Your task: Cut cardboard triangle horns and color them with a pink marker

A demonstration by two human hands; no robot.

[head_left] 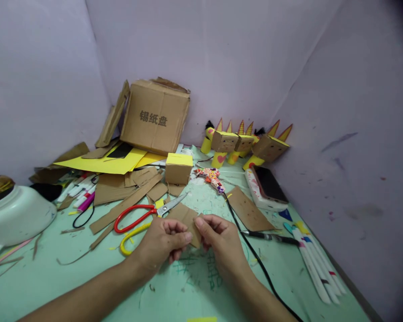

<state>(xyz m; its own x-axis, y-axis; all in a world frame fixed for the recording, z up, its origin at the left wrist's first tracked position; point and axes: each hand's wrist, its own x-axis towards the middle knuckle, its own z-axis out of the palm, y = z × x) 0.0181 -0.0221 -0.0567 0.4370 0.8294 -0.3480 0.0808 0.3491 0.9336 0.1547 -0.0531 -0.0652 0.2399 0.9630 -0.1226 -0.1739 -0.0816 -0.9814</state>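
A small piece of brown cardboard point(196, 238) is between my two hands, above the green tabletop. My right hand point(221, 239) pinches its right edge, thumb on the near side. The fingers of my left hand point(166, 243) are closed in a pinch at its left edge. Just behind my left hand lie scissors point(137, 219) with one red and one yellow handle, blades apart. A flat cardboard scrap point(181, 212) rests behind the small piece. Farther back stands a small cardboard box point(179, 171) with a yellow top.
A patterned glue gun point(211, 176) trails a black cord point(255, 255) past my right hand. Behind it stand several cardboard-headed figures point(225, 142). A phone point(267, 183), pen point(272, 238) and markers point(315, 264) lie right. A large carton point(156, 116) leans at the back.
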